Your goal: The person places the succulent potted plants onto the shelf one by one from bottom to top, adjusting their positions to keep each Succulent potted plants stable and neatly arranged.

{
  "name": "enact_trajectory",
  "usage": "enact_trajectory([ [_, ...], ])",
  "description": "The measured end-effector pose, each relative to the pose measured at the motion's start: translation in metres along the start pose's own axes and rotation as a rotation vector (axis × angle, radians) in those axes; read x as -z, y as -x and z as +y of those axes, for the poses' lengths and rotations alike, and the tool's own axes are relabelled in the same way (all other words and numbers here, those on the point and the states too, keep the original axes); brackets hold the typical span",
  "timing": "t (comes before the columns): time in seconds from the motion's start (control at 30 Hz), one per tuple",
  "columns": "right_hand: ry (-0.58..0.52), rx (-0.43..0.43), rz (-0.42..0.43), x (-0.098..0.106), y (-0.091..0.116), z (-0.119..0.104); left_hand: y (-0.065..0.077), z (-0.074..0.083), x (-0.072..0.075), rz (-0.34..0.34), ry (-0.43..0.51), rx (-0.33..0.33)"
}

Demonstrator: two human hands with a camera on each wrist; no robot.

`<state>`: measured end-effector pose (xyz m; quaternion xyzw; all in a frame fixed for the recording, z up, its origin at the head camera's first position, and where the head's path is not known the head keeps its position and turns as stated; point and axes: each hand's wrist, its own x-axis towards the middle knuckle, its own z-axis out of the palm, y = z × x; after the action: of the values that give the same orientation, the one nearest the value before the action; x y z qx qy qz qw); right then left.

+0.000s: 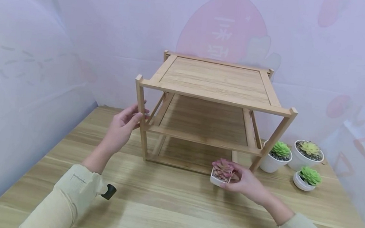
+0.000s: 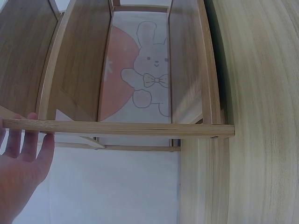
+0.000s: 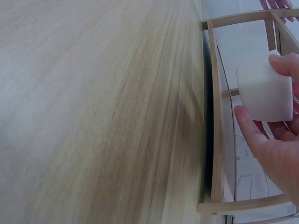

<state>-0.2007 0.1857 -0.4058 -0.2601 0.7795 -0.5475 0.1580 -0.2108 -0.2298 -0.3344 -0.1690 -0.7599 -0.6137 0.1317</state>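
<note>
Our left hand (image 1: 120, 128) grips the three-tier tan wooden shelf (image 1: 218, 80); before it, our right hand (image 1: 247, 185) pinches a white-potted pink succulent (image 1: 222, 168).

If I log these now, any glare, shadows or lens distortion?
Head: pale sheen on the near table, soft shadow beside the left sleeve; left wrist: rack dim inside, some edges bowed; right wrist: whitish sheen toward the frame's left, rack bars curved.
</note>
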Motion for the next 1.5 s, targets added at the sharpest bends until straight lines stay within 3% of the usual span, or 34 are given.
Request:
enact_trajectory([
  [0.83,0.056,-0.068,0.081,-0.013,-0.031,0.001,-0.003,-0.004,-0.001,0.024,0.046,0.020],
  [1.17,0.024,-0.026,0.039,-0.012,-0.046,-0.008,-0.003,-0.005,-0.001,0.030,0.060,0.021],
  [1.5,0.104,-0.035,0.032,-0.017,-0.058,-0.003,-0.003,-0.006,0.000,0.020,0.062,0.021],
])
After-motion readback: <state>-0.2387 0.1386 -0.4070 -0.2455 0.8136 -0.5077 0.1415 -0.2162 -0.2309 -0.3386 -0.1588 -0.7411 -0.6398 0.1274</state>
